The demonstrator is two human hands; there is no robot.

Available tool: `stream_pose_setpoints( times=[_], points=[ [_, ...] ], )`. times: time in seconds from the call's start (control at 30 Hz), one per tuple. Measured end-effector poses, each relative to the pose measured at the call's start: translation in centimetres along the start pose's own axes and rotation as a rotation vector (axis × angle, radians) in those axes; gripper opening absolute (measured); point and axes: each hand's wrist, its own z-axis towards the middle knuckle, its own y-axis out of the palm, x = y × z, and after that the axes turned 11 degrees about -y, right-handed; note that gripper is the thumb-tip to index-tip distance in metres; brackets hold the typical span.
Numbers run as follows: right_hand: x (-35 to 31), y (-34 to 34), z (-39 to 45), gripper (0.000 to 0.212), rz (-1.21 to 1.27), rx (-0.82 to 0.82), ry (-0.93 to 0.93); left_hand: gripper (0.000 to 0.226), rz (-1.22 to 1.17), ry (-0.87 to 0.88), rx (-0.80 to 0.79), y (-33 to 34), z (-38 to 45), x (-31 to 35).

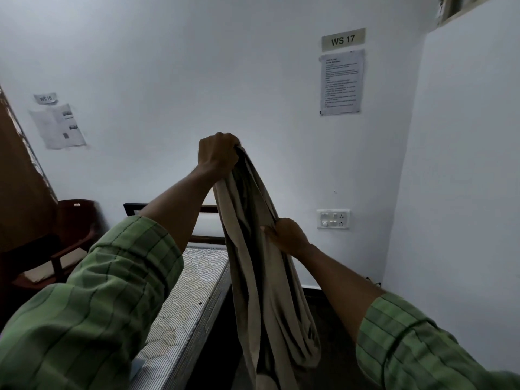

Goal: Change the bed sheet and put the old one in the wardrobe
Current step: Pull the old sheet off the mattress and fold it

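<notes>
A beige bed sheet (pixel 267 291) hangs bunched in long folds in front of me, reaching down past the mattress edge. My left hand (pixel 218 156) is raised and grips the top of the sheet in a fist. Lower and to the right, my right hand (pixel 287 236) pinches a fold of the same sheet at its right edge. The bare quilted mattress (pixel 183 299) lies below my left arm on a dark bed frame (pixel 132 208). No wardrobe is in view.
A dark wooden chair (pixel 70 235) stands left of the bed beside a brown curtain (pixel 19 178). White walls carry paper notices (pixel 341 83) and a switch panel (pixel 333 219). Dark floor (pixel 332 319) lies between the bed and the right wall.
</notes>
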Motion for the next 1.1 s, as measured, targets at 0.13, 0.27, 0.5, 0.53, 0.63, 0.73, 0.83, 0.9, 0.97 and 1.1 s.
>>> stream_pose_setpoints(
  times=[0.13,0.27,0.5,0.53,0.63,0.73,0.83,0.9,0.97,1.1],
  points=[
    [2.5,-1.9,-0.6,0.061,0.001,0.132,-0.048,0.026,0.141,-0.09,-0.027,0.9,-0.3,-2.3],
    [4.6,-3.8,-0.7,0.061,0.068,0.204,-0.035,0.02,0.279,-0.113,-0.093,1.8,-1.1,-2.3],
    [4.8,-5.7,-0.9,0.057,0.241,-0.162,0.089,0.017,0.289,-0.209,-0.152,2.6,-1.3,-2.3],
    [4.4,-5.7,-1.0,0.058,0.307,-0.218,0.127,0.016,0.282,-0.254,-0.197,2.7,-1.3,-2.5],
    [2.9,-5.7,-0.8,0.053,0.478,-0.124,0.179,0.026,0.266,-0.329,-0.399,3.1,-0.8,-3.3],
    [2.1,-6.2,-0.2,0.051,0.469,0.017,0.178,0.078,0.179,-0.123,-0.733,4.4,-0.3,-2.8],
    [-0.2,-6.8,1.1,0.037,0.323,-0.012,0.066,0.099,-0.008,0.085,-0.829,4.7,-1.8,0.8],
    [-1.9,-6.9,2.0,0.036,0.184,-0.071,-0.046,0.11,-0.075,0.205,-0.883,5.0,-3.0,3.5],
    [-3.2,-7.3,2.7,0.024,0.08,-0.077,-0.101,0.1,-0.033,0.312,-0.902,5.7,-3.8,4.9],
    [-4.1,-7.5,3.2,0.018,-0.02,-0.065,-0.163,0.053,0.017,0.33,-0.885,5.4,-4.1,4.7]
  ],
)
